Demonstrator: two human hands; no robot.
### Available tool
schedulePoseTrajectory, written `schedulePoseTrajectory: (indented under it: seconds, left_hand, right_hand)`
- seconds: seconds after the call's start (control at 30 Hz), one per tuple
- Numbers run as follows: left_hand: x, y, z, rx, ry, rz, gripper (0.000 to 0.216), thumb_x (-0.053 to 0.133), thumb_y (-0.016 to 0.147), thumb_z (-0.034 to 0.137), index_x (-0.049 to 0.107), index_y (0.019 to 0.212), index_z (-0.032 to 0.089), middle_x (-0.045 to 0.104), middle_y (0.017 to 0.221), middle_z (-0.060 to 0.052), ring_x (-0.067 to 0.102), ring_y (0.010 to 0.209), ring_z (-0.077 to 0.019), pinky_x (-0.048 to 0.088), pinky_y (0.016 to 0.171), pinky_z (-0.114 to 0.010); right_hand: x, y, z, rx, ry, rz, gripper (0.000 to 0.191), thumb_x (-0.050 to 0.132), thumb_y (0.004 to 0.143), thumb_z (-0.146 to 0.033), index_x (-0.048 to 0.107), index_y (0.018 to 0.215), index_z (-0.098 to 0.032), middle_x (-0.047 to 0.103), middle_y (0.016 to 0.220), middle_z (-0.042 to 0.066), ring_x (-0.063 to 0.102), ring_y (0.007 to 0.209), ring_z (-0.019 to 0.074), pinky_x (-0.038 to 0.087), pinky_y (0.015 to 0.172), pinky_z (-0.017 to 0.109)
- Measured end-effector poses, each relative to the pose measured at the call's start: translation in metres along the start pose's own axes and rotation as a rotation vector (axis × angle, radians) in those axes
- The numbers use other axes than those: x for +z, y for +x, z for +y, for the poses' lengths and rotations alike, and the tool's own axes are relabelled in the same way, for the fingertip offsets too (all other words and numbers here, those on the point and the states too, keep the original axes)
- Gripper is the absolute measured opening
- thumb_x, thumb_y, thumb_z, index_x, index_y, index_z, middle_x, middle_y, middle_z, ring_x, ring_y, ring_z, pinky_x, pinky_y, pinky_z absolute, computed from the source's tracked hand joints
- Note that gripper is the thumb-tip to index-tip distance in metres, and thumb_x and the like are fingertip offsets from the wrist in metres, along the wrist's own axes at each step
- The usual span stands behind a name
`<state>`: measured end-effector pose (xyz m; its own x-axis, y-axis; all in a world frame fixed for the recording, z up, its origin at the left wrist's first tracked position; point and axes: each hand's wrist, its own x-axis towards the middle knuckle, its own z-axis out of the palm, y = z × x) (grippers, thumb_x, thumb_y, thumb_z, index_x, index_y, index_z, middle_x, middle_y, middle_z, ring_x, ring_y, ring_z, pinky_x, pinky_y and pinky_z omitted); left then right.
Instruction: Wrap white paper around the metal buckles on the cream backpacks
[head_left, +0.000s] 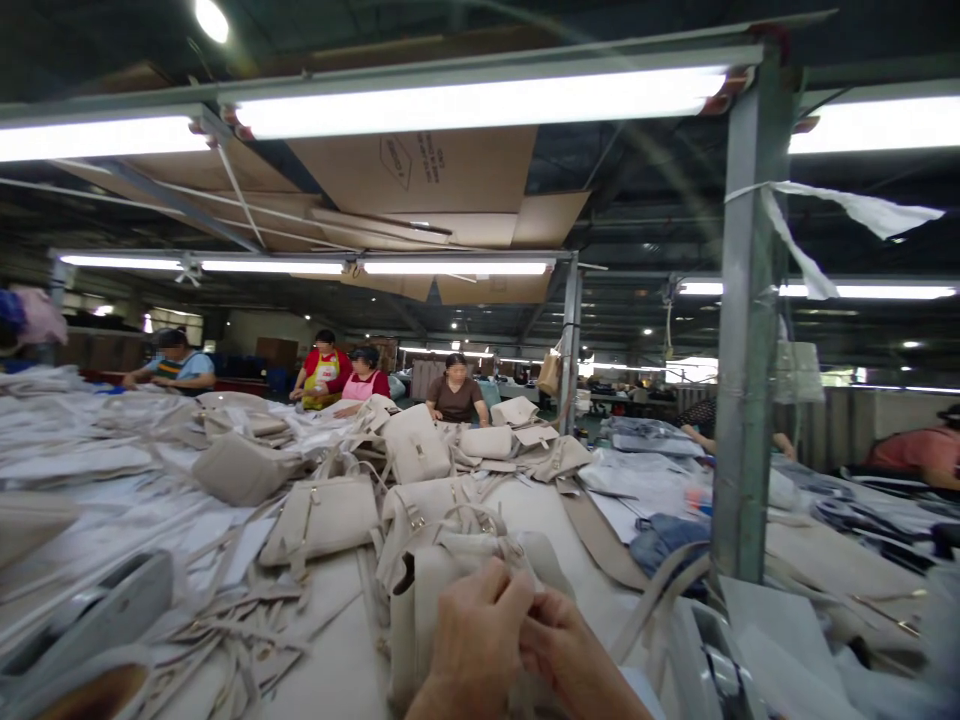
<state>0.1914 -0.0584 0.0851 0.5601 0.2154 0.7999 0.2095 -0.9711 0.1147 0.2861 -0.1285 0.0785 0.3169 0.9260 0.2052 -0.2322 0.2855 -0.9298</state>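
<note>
Both hands meet over a beige handbag point(420, 620) at the bottom middle of the head view. My left hand point(476, 630) is closed, its thumb and fingers pinched together near the top of the bag. Fingertip to fingertip with it, my right hand point(566, 645) is pinched as well. Whatever sits between the fingers is hidden or too small to make out. Just behind the hands rises the bag's looped handle point(480, 515). A second beige bag point(326, 520) with a gold zip lies to the left.
Loose beige straps point(255, 640) lie left of the hands. Grey tape dispensers point(97, 620) point(712, 660) stand at both sides. More bags point(416, 445) are heaped ahead. A metal post point(750, 330) rises on the right. Several people point(457, 395) work across the table.
</note>
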Motion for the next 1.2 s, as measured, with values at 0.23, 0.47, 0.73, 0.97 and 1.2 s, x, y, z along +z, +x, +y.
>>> schedulePoseTrajectory:
  seconds: [0.23,0.47,0.73,0.97,1.2]
  left_hand:
    - [-0.010,-0.002,0.002,-0.229,-0.623,0.049,0.023,0.044,0.085,0.016,0.067,0.084,0.019,0.065,0.081,-0.006,0.062,0.078,-0.0178,0.045,0.070,-0.026]
    - [-0.011,0.008,-0.007,-0.682,-1.141,0.047,0.015,0.060,0.070,0.029,0.065,0.076,0.016,0.064,0.069,-0.001,0.063,0.062,-0.0168,0.051,0.061,-0.028]
    - [-0.025,0.007,-0.021,-0.863,-1.248,-0.142,0.025,0.068,0.059,0.033,0.059,0.075,0.016,0.062,0.064,0.002,0.055,0.053,-0.0102,0.043,0.053,-0.022]
    - [-0.029,0.012,-0.020,-0.866,-1.068,-0.238,0.018,0.059,0.057,0.029,0.056,0.070,0.017,0.061,0.066,0.001,0.063,0.064,-0.0181,0.045,0.053,-0.026]
    - [-0.020,0.010,-0.025,-0.845,-1.076,-0.188,0.017,0.058,0.056,0.028,0.058,0.067,0.015,0.059,0.062,0.002,0.056,0.057,-0.0137,0.047,0.053,-0.026]
  right_hand:
    - [-0.006,0.001,-0.011,0.026,-0.116,0.027,0.036,0.084,0.058,-0.045,0.071,0.076,-0.017,0.063,0.059,-0.002,0.052,0.051,0.0102,0.042,0.051,0.022]
    - [-0.012,-0.012,-0.014,0.028,-0.192,0.014,0.043,0.079,0.066,-0.043,0.071,0.101,-0.018,0.072,0.082,0.004,0.066,0.073,0.0191,0.051,0.063,0.028]
    - [-0.006,-0.005,-0.016,-0.055,-0.160,0.072,0.052,0.077,0.059,-0.021,0.066,0.110,-0.017,0.067,0.067,-0.002,0.060,0.064,0.0139,0.044,0.060,0.025]
    - [0.003,0.003,-0.014,-0.089,-0.193,0.173,0.042,0.068,0.061,-0.021,0.068,0.103,-0.018,0.067,0.068,-0.002,0.058,0.061,0.0140,0.043,0.055,0.024]
    - [0.010,0.000,-0.013,-0.001,-0.172,0.144,0.042,0.074,0.066,-0.049,0.070,0.091,-0.016,0.071,0.083,0.005,0.066,0.073,0.0181,0.050,0.058,0.025]
